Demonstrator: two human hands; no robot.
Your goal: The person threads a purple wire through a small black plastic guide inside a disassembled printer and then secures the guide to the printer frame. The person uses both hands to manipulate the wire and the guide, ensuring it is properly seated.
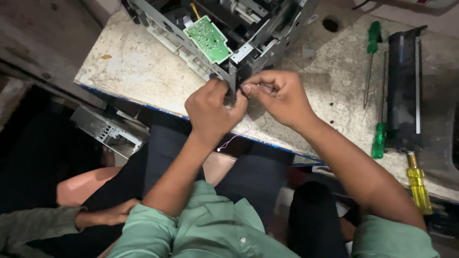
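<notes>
At bench edge, both hands (241, 98) pinching thin purple wire (234, 137), its loose end trailing down toward lap

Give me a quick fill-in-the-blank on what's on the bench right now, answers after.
1. The left hand and right hand meet at the corner of the opened machine, pinching a thin ____ wire.
2. The circuit board on the machine is ____.
3. The screwdriver nearest the bench's near edge has a ____ handle.
4. The long black cartridge lies to the person's ____.

Answers: purple; green; yellow; right
</notes>
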